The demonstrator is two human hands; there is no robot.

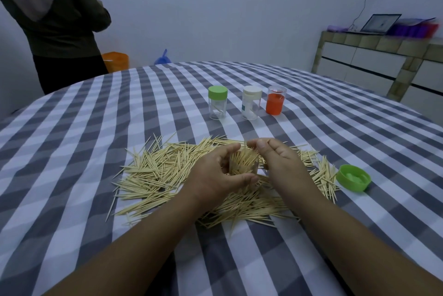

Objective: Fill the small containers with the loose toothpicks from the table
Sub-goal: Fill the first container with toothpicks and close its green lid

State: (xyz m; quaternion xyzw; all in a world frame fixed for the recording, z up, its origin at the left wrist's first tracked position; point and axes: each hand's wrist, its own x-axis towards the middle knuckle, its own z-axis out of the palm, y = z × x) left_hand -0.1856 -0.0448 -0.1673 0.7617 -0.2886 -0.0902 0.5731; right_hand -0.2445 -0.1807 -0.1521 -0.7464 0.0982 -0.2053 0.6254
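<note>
A wide heap of loose toothpicks (153, 171) lies on the checked tablecloth in front of me. In its middle stands an open clear container (243, 163) packed with upright toothpicks. My left hand (215, 173) grips that container, fingers and thumb curled around its left side. My right hand (279, 156) sits against its right side with fingers curled over the rim; whether it pinches toothpicks is hidden. A loose green lid (353, 177) lies upside down to the right. Farther back stand three containers: green-lidded (217, 105), white-lidded (251, 102) and an orange one (275, 101).
The round table (72, 127) has a grey and white checked cloth. A person in dark clothes (60, 19) stands at the far left edge. A cabinet (374, 60) with a laptop (381, 23) is at the back right. Orange and blue items sit on the floor behind.
</note>
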